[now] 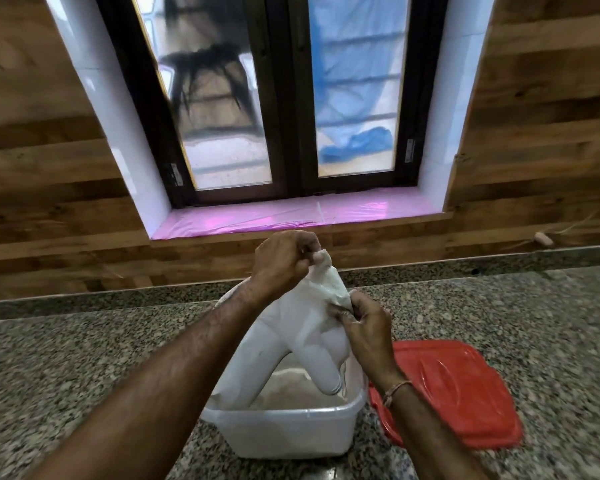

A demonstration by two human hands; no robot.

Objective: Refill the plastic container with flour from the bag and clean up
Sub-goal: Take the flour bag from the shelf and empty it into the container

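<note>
The white plastic flour bag (293, 344) hangs upended into the translucent rectangular plastic container (284, 427) on the speckled granite counter (84, 368). Left hand (284, 259) pinches its twisted top corner; right hand (364, 323) grips the bunched plastic lower down. A red plastic lid (461, 393) lies just right of the container.

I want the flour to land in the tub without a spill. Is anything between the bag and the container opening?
Nothing visible blocks it. The flour bag held by the left hand and right hand already hangs into the open plastic container; the red lid lies beside it on the counter.
</note>
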